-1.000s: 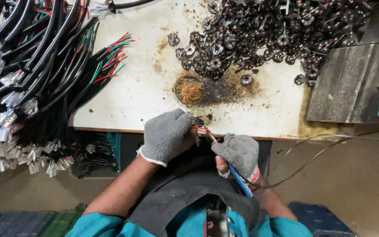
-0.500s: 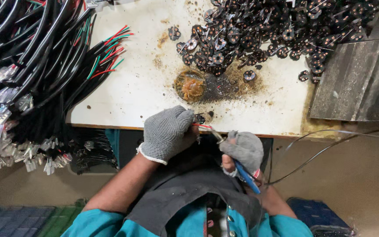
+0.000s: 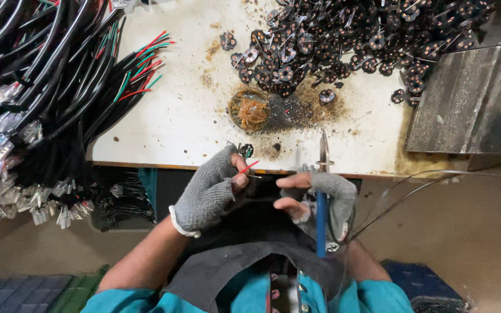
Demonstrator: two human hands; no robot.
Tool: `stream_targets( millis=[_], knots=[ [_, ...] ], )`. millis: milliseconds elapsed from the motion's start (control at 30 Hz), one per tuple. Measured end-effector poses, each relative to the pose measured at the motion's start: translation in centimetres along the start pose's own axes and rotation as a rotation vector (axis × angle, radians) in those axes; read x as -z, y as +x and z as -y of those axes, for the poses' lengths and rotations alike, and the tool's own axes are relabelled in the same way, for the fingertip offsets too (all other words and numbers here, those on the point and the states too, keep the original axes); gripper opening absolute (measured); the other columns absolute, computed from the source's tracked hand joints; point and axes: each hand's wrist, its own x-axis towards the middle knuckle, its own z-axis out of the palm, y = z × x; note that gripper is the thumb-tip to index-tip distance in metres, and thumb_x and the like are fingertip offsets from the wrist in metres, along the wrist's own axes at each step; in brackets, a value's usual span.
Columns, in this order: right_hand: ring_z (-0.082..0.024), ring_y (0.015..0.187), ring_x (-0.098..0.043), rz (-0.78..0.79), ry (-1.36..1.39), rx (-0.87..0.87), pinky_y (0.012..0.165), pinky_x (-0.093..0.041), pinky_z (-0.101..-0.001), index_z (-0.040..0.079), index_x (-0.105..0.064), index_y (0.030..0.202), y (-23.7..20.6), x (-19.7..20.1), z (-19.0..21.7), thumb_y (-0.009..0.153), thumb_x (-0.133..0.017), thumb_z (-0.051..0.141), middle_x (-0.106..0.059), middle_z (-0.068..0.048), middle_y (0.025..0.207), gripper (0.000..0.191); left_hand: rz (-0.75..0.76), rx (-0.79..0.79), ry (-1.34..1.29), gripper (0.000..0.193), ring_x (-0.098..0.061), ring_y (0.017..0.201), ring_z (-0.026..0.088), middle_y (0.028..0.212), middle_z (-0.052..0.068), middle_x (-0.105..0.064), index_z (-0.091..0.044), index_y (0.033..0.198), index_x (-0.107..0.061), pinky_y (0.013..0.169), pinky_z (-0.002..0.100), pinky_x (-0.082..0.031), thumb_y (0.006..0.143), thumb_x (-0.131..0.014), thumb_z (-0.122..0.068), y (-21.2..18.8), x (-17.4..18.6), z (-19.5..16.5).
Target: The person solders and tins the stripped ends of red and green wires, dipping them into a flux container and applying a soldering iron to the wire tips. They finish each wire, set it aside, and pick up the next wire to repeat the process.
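A small round part (image 3: pixel 246 150) with red and green wires sits pinched in the fingertips of the gloved left hand (image 3: pixel 207 191), just over the table's (image 3: pixel 169 122) near edge. The right hand (image 3: pixel 320 194), also gloved, is closed around a blue-handled soldering iron (image 3: pixel 322 197), its tip pointing up over the same edge. A brown flux pot (image 3: pixel 250 110) stands near the edge, a heap of dark round parts (image 3: pixel 349 40) toward the far right corner, black cable bundles (image 3: pixel 36 87) over the left edge.

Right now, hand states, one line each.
Left hand: closed, pinching a small round part with red wire.
Right hand: closed around a blue-handled soldering iron.
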Motion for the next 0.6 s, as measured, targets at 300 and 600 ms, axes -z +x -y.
stream_targets(
  millis=[300,600],
  knots=[
    [-0.015,0.086,-0.076,-0.107,-0.139,0.206,0.082,-0.061,-0.0287,0.004,-0.071,0.092,1.0,-2.2,0.6,0.091,-0.082,0.004,-0.078,-0.009,0.093,0.011,-0.049,-0.130,0.457,0.017,-0.060,0.064,0.010,0.074,0.002,-0.060,-0.007,0.094,-0.060,0.060,0.028,-0.051,0.098,-0.063,-0.023,0.1,-1.7,-0.3],
    [-0.014,0.080,-0.074,-0.166,-0.112,0.183,0.077,-0.059,-0.0261,0.003,-0.071,0.086,1.0,-2.4,-0.2,0.091,-0.079,0.001,-0.076,-0.009,0.087,0.010,0.067,-0.467,0.873,0.007,-0.065,0.076,0.032,0.080,0.011,-0.061,-0.007,0.090,-0.061,0.069,0.041,-0.052,0.087,-0.061,-0.013,0.3,-1.0,-1.9]
  ],
)
